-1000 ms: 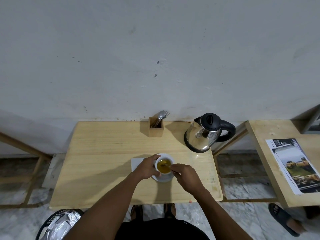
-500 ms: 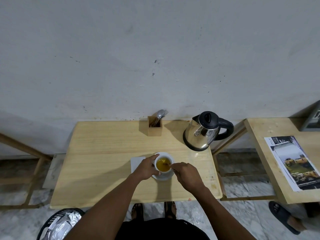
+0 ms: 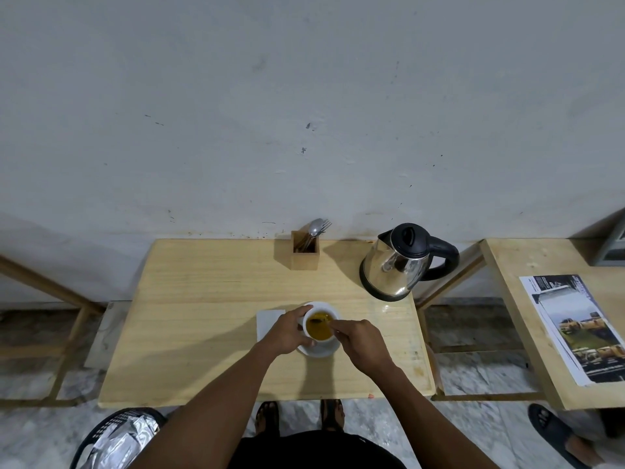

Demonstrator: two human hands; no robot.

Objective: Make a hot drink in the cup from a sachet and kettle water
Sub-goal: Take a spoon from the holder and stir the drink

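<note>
A white cup (image 3: 318,328) holding amber liquid stands on a white saucer (image 3: 321,350) near the front middle of the wooden table (image 3: 209,299). My left hand (image 3: 289,333) wraps the cup's left side. My right hand (image 3: 360,340) pinches the handle of a spoon (image 3: 319,321) whose bowl sits in the liquid. The steel kettle (image 3: 399,265) with a black lid and handle stands at the table's back right. A white napkin or sachet (image 3: 269,321) lies flat just left of the cup, partly under my left hand.
A wooden cutlery holder (image 3: 305,253) with a spoon and fork stands at the back middle by the wall. A second table with a printed leaflet (image 3: 575,326) is to the right. A black bin (image 3: 118,438) with foil wrapping sits on the floor, front left. Someone's sandalled foot (image 3: 558,434) is at bottom right.
The spoon's position in the cup shifts a little between frames while both hands stay at the cup. The view has tilted slightly.
</note>
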